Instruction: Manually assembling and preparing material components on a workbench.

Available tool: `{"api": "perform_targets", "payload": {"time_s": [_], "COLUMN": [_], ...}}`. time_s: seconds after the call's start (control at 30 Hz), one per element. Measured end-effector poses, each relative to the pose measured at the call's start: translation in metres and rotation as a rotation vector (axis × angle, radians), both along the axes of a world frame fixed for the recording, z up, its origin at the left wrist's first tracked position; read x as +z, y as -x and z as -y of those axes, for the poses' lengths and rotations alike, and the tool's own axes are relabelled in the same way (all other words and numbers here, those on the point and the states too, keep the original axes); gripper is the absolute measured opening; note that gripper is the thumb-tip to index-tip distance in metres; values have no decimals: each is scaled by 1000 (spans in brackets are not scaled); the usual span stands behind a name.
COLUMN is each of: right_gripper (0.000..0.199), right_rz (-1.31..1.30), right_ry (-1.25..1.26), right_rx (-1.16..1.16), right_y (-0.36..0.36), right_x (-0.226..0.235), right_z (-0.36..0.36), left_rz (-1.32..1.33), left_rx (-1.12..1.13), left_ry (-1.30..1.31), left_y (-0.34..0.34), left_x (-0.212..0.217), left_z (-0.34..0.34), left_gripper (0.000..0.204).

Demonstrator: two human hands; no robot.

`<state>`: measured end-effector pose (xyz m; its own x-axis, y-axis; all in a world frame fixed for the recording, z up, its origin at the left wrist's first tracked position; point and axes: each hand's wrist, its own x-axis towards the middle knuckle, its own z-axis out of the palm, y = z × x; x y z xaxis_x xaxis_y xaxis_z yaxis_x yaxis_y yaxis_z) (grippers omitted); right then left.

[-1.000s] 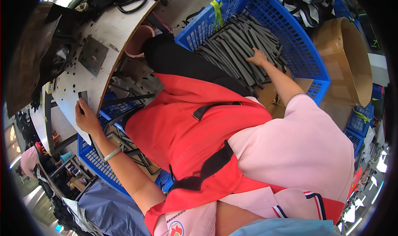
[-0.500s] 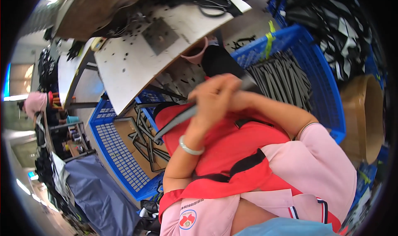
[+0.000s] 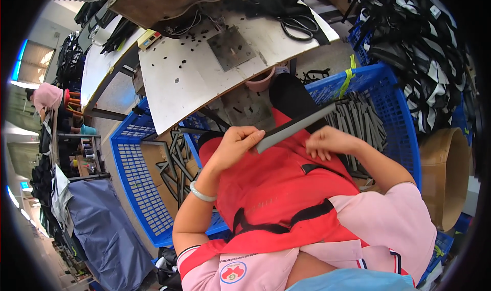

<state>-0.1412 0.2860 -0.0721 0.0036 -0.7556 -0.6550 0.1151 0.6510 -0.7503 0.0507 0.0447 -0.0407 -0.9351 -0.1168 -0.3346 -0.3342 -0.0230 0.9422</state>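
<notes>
My left hand (image 3: 236, 147): pinching one end of a long, flat, grey-and-black strip (image 3: 292, 129)
My right hand (image 3: 327, 142): released, fingers loosely curled
Strip: slanting from my left hand, just beyond my right

There is one held strip (image 3: 296, 129), one bracelet (image 3: 200, 193), one pink bucket (image 3: 260, 82) and many crated strips (image 3: 360, 120) (past counting).

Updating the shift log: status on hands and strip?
Left hand holding grey strip at one end. Right hand loosely curled nearby. Nothing visibly blocking.

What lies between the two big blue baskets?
The head view shows the person's red apron there, with the left hand holding a grey strip over it.
</notes>
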Motion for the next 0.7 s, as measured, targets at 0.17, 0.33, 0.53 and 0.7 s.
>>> {"api": "perform_targets", "payload": {"time_s": [0.17,0.33,0.53,0.7], "right_gripper": [50,38,20,21], "right_rz": [-1233,-1001,-1270,-1516], "right_ry": [1015,630,811,858], "right_rx": [128,290,437,230], "right_y": [-19,-25,9,54], "right_x": [61,32,52,96], "right_z": [43,71,94,145], "left_rz": [-2,140,69,-350], "left_rx": [-7,-24,-36,248], "left_ry": [19,-362,-20,773], "left_y": [9,12,1,43], "left_x": [2,28,26,92], "left_z": [-5,-8,11,35], "left_gripper": [31,33,22,24]}}
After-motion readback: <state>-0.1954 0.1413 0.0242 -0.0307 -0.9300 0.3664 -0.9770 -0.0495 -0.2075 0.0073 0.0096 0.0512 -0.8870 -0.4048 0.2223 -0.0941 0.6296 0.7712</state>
